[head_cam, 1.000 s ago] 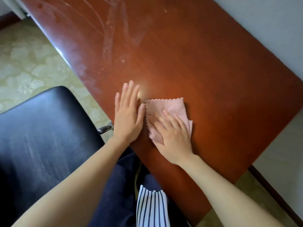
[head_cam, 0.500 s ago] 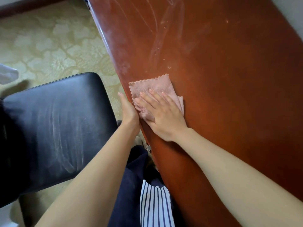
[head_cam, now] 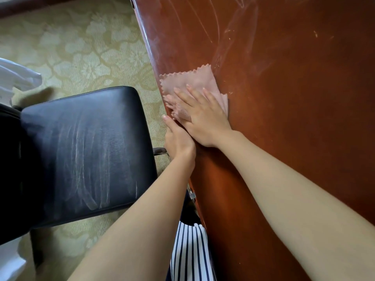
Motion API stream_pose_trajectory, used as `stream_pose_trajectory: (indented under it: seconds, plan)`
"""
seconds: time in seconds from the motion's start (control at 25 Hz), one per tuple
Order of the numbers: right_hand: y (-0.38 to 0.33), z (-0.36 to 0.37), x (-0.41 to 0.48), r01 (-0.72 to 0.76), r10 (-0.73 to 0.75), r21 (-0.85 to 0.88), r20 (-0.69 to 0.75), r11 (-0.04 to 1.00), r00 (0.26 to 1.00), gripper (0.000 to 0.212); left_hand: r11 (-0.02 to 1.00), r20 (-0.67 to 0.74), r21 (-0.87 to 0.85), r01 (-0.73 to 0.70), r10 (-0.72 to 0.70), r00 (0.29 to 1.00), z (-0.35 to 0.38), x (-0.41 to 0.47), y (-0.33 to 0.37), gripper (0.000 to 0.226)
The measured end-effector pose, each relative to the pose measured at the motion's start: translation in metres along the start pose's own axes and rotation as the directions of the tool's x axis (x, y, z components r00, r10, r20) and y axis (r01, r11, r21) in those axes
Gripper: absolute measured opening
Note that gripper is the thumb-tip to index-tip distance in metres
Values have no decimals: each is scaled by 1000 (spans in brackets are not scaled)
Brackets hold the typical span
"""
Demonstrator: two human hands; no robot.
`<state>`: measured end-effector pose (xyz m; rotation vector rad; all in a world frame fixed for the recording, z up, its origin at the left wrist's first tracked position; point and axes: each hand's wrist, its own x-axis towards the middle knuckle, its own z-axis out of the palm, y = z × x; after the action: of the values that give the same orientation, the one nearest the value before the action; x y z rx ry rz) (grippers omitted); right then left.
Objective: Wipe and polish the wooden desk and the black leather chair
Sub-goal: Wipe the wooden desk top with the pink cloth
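Wiping of the wooden desk (head_cam: 294,118) is in hand: the right hand (head_cam: 203,120) lies flat, fingers straight, pressing the pink cloth (head_cam: 190,84) near the desk's edge beside the black chair (head_cam: 81,151). The next move likely calls for strokes across the streaks (head_cam: 229,47) farther up. The left hand (head_cam: 178,140) sits at the edge, fingers hidden, so its grip is unclear.

Striped garment (head_cam: 190,252) (navy/wht); bare forearms (head_cam: 284,189)

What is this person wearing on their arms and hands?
No sleeves, gloves, rings or watch show: the left hand and right hand are bare, and so are both forearms. A navy-and-white striped garment shows below them.
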<state>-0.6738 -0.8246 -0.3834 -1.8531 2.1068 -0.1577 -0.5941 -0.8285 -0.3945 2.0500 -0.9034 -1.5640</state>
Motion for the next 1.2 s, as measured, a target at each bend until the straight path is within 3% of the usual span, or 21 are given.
stream_pose_trajectory:
  seconds: [0.4,0.88,1.04,1.2]
  plan:
    - [31,5,-122,2,4,351,-16,936,1000,44,999,53,-3,-33,33,998,2,3,-8,72]
    - [-6,-4,35,-12,22,254,-35,967,999,50,995,68,65,-76,72,995,0,1,-1,55]
    - [-13,-3,41,-27,43,239,-64,971,997,53,995,55,74,-64,60,997,0,2,-3,57]
    - [-12,-3,5,-90,150,347,-150,934,977,50,996,52,62,-69,66,996,-1,3,-5,64]
